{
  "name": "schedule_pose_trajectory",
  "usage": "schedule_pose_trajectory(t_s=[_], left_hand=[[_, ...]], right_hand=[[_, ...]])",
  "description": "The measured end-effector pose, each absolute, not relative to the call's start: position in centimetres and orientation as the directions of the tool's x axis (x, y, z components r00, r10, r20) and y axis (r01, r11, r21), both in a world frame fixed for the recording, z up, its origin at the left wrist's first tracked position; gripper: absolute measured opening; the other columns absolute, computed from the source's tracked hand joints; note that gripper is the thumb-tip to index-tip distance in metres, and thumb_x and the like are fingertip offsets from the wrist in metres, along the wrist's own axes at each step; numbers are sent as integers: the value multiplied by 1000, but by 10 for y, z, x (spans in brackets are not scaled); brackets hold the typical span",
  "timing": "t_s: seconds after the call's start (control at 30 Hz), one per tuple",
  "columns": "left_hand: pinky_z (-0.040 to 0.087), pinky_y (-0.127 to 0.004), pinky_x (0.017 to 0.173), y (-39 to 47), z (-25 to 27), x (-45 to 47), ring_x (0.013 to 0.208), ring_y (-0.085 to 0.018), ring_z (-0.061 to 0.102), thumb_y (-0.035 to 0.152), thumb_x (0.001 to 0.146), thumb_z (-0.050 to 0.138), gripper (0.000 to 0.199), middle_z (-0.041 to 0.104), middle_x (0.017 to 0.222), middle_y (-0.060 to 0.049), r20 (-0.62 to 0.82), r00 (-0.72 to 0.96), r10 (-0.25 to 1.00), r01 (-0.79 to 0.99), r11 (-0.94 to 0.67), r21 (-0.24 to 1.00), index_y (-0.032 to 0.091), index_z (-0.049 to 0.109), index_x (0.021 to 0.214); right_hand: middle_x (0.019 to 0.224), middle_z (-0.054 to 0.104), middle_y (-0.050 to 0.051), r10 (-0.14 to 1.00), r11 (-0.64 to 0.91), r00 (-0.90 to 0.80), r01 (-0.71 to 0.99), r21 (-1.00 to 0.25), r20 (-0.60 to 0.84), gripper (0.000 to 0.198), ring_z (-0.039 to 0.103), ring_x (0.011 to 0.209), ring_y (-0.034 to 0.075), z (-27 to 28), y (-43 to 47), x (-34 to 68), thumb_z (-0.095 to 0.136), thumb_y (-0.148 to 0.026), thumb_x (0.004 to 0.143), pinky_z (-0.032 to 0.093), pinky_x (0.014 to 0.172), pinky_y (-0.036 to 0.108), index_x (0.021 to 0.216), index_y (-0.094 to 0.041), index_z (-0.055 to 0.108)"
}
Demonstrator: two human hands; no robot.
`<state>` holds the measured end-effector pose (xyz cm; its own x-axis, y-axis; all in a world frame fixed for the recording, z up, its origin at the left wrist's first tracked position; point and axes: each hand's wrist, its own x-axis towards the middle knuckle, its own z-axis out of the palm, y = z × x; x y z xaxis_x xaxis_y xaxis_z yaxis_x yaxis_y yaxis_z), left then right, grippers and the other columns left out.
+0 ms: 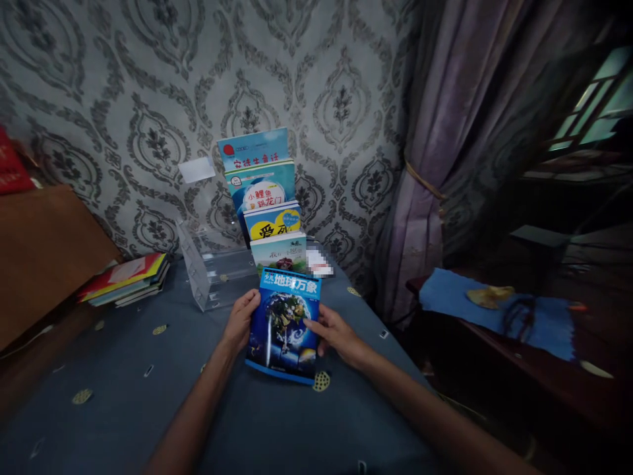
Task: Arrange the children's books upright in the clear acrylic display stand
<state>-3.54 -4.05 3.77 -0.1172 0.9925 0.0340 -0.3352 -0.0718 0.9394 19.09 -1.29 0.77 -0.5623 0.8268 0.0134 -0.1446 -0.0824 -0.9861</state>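
A blue book (284,330) with a globe on its cover is tilted up in front of me. My left hand (243,318) grips its left edge. My right hand (336,332) is closed on its right edge, with the thumb on the cover. Behind it, a clear acrylic book rack (202,264) stands on the table, with books on its right side rising in tiers: a pale green book (277,252), a yellow and blue book (264,227), a teal book (257,181) and a light blue book (257,146) at the top. The held book hides the foot of the front tier.
At left, a pile of books (131,277) lies beside a brown box (49,257). Dark patterned cloth covers the table (128,409). A tied curtain (425,152) hangs at the right. Beyond it, a blue cloth (455,293) lies on a dark red surface (593,389).
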Motion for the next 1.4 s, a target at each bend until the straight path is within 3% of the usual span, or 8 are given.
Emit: schedule_pose_trajectory(t_s=[0.13,0.27,0.43,0.6,0.8,1.0,1.17,1.4], left_hand=[[52,-21,70,-38,42,-44,69,-11,64,51,64,91,45,69,76,3,74,-174,982,-401,-139,905,19,71,89],[53,-24,81,-34,44,-54,80,-13,67,51,70,88,44,74,89,1,171,-219,961,-390,-247,887,20,73,98],[51,-31,93,-35,55,-70,96,-22,69,53,75,83,43,77,100,-6,296,-70,953,-90,-301,949,19,76,101],[47,-34,101,-39,74,-82,103,-25,66,47,81,75,30,76,104,-5,350,15,937,264,-341,902,22,77,97],[47,-27,75,-35,87,-76,78,-20,60,41,84,69,22,68,80,-2,459,-116,881,476,-357,804,22,72,92],[47,-30,89,-24,108,-56,96,-22,65,35,93,56,21,72,99,-5,626,-121,770,557,-469,685,20,68,102],[48,-31,90,-17,116,-49,97,-23,66,33,95,54,22,72,103,-7,653,-110,749,600,-474,644,18,66,107],[48,-31,86,-6,106,-52,92,-22,65,32,95,51,20,71,97,-6,616,-82,784,661,-419,622,20,64,105]], right_hand=[[103,71,6,773,-62,-629,-208,-976,85,58,70,80,19,37,-2,182,76,-46,79,63,62,32,128,-25,56],[107,69,6,793,257,-539,-126,-958,284,46,67,88,21,47,13,171,66,-34,83,62,71,35,127,-24,58],[91,69,4,806,531,-378,117,-839,456,49,63,81,22,28,16,164,56,-24,85,56,75,34,134,-24,56],[72,61,1,803,577,-353,259,-774,481,36,56,65,21,25,13,163,45,-25,89,50,67,34,121,-21,61],[79,64,5,727,686,-306,313,-657,614,28,57,69,24,49,30,158,42,-28,92,47,70,36,112,-21,60],[92,65,8,626,774,-198,277,-570,754,19,60,86,26,73,57,154,40,-27,93,49,78,38,104,-22,55],[82,61,5,614,776,-152,299,-556,775,10,56,76,23,73,73,156,42,-28,92,48,70,36,92,-24,51],[85,63,6,680,729,-201,285,-622,705,12,61,81,26,58,88,154,42,-28,90,50,71,37,98,-25,51]])
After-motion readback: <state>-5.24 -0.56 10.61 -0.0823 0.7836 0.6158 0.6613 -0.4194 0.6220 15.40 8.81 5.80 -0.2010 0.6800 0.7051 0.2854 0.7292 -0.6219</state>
